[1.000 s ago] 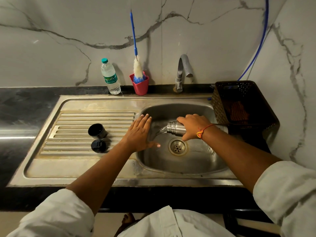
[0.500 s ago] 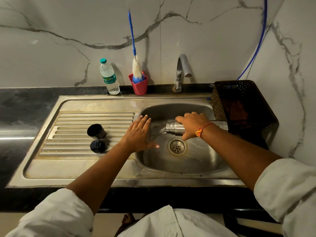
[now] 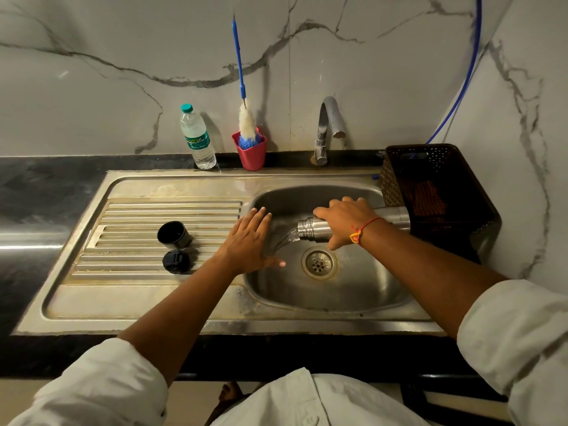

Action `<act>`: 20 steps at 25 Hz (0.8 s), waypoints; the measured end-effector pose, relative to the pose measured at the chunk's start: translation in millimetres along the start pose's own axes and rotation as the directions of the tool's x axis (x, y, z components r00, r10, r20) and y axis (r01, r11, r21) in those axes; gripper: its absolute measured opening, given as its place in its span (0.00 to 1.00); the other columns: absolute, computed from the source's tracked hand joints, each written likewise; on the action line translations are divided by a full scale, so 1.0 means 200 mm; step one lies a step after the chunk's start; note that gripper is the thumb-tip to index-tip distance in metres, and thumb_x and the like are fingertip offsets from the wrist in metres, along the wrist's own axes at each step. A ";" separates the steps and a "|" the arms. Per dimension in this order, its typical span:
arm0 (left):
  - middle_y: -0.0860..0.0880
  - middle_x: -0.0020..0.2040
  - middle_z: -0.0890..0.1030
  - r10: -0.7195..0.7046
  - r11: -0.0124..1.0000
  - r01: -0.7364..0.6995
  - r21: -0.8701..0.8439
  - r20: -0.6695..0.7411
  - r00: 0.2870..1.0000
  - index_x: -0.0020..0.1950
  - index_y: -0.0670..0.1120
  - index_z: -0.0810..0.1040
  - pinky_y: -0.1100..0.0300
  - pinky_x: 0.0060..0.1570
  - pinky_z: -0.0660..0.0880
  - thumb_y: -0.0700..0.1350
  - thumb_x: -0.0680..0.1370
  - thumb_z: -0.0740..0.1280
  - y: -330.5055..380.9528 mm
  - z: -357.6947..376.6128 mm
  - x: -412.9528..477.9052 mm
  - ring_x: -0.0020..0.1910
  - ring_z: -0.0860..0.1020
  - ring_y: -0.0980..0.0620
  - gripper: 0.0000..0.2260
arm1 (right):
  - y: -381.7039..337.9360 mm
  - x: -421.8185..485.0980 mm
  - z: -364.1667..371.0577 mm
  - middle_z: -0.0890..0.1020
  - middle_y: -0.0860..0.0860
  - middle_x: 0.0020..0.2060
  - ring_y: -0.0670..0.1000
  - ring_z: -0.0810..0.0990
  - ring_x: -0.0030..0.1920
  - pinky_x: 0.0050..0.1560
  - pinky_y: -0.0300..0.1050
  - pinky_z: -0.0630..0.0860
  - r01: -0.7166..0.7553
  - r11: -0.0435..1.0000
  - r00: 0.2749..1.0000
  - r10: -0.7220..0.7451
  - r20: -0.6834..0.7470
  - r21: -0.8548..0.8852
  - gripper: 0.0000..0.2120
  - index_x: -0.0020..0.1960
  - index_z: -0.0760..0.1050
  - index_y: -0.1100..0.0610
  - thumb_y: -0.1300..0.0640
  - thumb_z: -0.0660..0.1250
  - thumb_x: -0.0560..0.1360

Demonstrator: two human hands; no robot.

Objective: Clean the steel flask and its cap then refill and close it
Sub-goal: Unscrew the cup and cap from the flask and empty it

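Here, one flask [image 3: 310, 229] in right hand [image 3: 345, 219]; one cup [image 3: 172, 234], one stopper [image 3: 175, 261]

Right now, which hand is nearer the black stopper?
Left. The left hand is just right of the stopper, at the basin edge; the right hand grips the flask farther right.

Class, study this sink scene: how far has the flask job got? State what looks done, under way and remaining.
Done: the steel flask is open, its cup cap and black stopper lying on the draining board. In hand: the right hand holds the flask sideways, pouring water into the sink beside the flat left hand. Left: whether the caps are washed is unclear; refilling and closing remain.
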State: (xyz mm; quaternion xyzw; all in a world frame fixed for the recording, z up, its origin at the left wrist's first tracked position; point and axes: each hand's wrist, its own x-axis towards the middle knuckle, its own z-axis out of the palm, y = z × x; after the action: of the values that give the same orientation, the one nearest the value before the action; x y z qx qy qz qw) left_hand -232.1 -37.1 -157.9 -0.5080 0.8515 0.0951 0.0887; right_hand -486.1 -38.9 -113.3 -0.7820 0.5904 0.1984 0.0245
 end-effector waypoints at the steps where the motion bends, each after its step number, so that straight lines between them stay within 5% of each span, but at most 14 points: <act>1: 0.42 0.84 0.44 0.000 1.000 0.000 0.003 -0.002 1.000 0.83 0.43 0.43 0.45 0.80 0.43 0.74 0.72 0.64 0.00 0.00 0.00 0.82 0.41 0.42 0.55 | 0.00 0.00 -0.01 0.76 0.53 0.58 0.59 0.75 0.59 0.53 0.56 0.74 0.000 1.000 1.000 0.000 -0.001 -0.006 0.37 0.68 0.67 0.45 0.38 0.75 0.63; 20: 0.42 0.84 0.43 -0.015 1.000 0.015 -0.014 0.003 1.000 0.84 0.43 0.43 0.47 0.79 0.41 0.75 0.71 0.64 -0.01 0.03 -0.01 0.82 0.41 0.42 0.55 | -0.05 0.01 -0.08 0.75 0.55 0.59 0.60 0.74 0.60 0.56 0.57 0.70 0.041 0.977 0.998 -0.049 -0.030 -0.211 0.38 0.69 0.66 0.42 0.41 0.77 0.63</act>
State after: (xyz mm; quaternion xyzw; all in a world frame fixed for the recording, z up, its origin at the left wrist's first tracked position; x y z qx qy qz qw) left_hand -229.0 -34.8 -163.5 -0.5149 0.8468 0.1010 0.0872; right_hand -471.2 -41.9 -100.8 -0.7967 0.5485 0.2456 -0.0642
